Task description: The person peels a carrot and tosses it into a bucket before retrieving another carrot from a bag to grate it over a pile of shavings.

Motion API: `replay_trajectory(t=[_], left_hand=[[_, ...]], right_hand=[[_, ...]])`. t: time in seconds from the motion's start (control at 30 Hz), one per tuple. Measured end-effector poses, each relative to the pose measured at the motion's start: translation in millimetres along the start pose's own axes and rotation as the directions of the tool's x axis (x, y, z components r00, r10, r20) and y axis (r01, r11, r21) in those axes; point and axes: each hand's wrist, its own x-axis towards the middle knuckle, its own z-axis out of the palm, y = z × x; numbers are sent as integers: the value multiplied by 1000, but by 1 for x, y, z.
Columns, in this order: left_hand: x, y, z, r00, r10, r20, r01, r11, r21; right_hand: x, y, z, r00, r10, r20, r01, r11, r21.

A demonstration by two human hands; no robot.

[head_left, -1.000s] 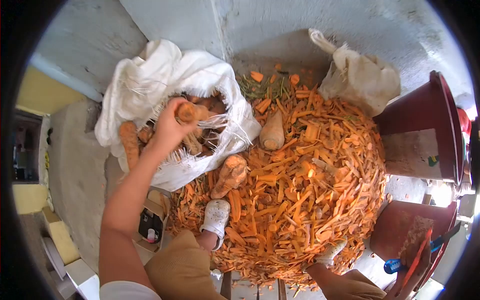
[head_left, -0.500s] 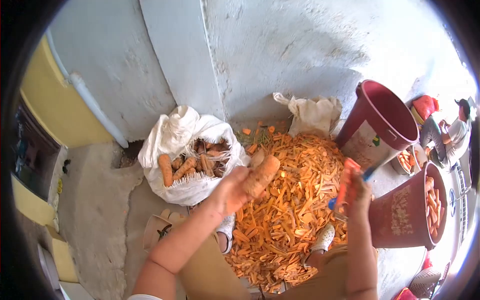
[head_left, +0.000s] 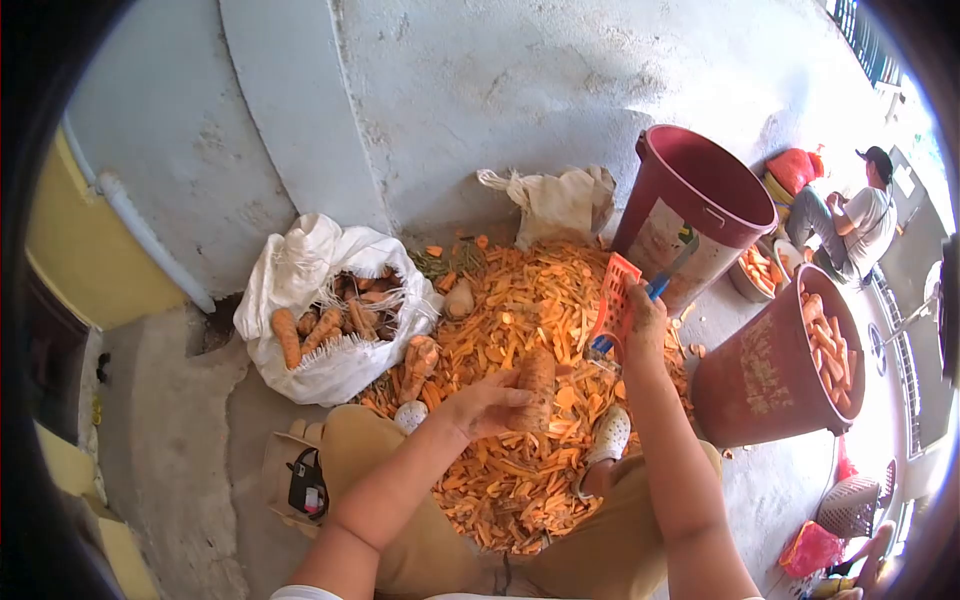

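Observation:
My left hand (head_left: 484, 404) grips a large unpeeled carrot (head_left: 537, 385), held upright over the pile of orange peelings (head_left: 520, 320) between my feet. My right hand (head_left: 643, 320) is raised just to the right of it and holds an orange-bladed peeler with a blue handle (head_left: 622, 298). The peeler sits a little above and right of the carrot, apart from it. A white sack (head_left: 330, 300) of unpeeled carrots lies open on the floor to the left.
Two dark red buckets stand at right: a tall one (head_left: 690, 215) by the wall and a nearer one (head_left: 790, 365) holding peeled carrots. A cloth bag (head_left: 560, 205) leans on the wall. Another person (head_left: 860, 215) sits at far right. A small carton (head_left: 300, 480) lies by my left knee.
My left hand drew a carrot out of the sack and brought it over the peelings in front of me. My right hand rose with the peeler toward it. The view tilted up.

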Motion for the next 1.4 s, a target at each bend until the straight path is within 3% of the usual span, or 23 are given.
replay_trajectory(t=[0.17,0.27,0.37,0.47,0.6,0.7,0.73,0.87,0.97,1.17,1.27,1.33,1.37,1.4], left_hand=[[13,4,-2,999,26,-42,-23,997,80],[17,5,-22,965,-48,-256,68,995,69],[19,5,-35,911,-29,-410,-55,980,-190],[20,10,-32,836,29,-549,-122,984,-134],[19,16,-36,836,9,-548,-131,975,-182],[18,15,-40,886,-19,-463,-145,938,-316],[20,15,-36,888,-18,-459,-156,928,-338],[19,13,-41,928,27,-373,-199,879,-433],[20,18,-27,854,-15,-519,-235,881,-411],[20,18,-24,837,6,-548,-181,947,-266],[18,18,-23,872,58,-485,-117,989,-91],[15,21,-10,852,-1,-524,-21,999,-36],[13,21,-5,838,-32,-545,31,999,-11],[10,20,-2,842,-52,-536,40,999,-34]], right_hand=[[9,3,7,999,-32,-11,32,999,-1],[16,4,9,997,-54,61,59,994,-91],[15,2,28,997,-81,2,80,988,-133],[25,15,23,996,-92,12,93,984,-151],[23,28,33,990,-130,-52,87,863,-497],[12,48,41,986,-159,43,157,825,-543],[2,49,50,993,-102,51,113,803,-586],[-12,56,60,959,-209,193,281,594,-753],[-13,58,60,967,-170,190,255,598,-760],[-16,59,59,954,-195,228,295,471,-831],[-7,59,54,892,-374,255,401,390,-829],[22,50,41,872,-463,160,351,364,-863],[45,52,25,751,-638,170,388,219,-895],[44,36,29,703,-695,149,493,326,-807]])
